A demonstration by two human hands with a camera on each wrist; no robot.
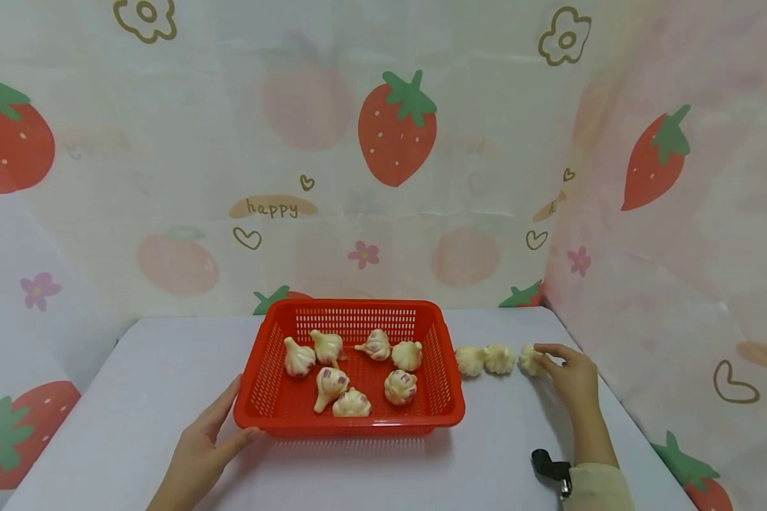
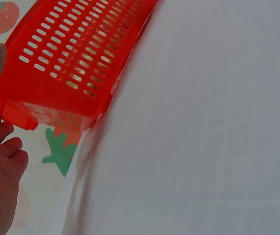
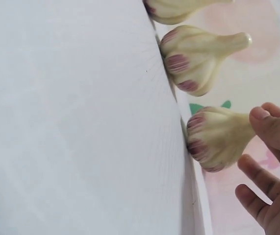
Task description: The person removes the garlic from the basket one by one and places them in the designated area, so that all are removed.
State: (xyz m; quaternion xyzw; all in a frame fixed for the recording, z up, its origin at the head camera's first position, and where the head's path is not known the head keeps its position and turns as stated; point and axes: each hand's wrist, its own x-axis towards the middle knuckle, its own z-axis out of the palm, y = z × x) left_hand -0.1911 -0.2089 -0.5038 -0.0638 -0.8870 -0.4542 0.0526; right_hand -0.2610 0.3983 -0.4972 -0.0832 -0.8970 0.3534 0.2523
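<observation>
My left hand [image 1: 199, 448] grips the near left corner of a red plastic basket [image 1: 351, 426], thumb at the front rim and fingers along the side. In the left wrist view, its fingertips curl under the rim of the basket [image 2: 56, 93]. Several garlic bulbs [image 1: 400, 387] with purple marks lie inside. At the right, my right hand [image 1: 577, 380] pinches the stem of a garlic bulb [image 3: 218, 139] between thumb and fingers, the bulb's base right at the tabletop. Two more garlic bulbs [image 1: 498, 359] stand in a row between it and the basket.
A white-covered table [image 1: 134, 383] carries everything. Behind it and at both sides hangs a strawberry-print cloth [image 1: 358, 234]. A small black device [image 1: 552, 466] sits at the right sleeve.
</observation>
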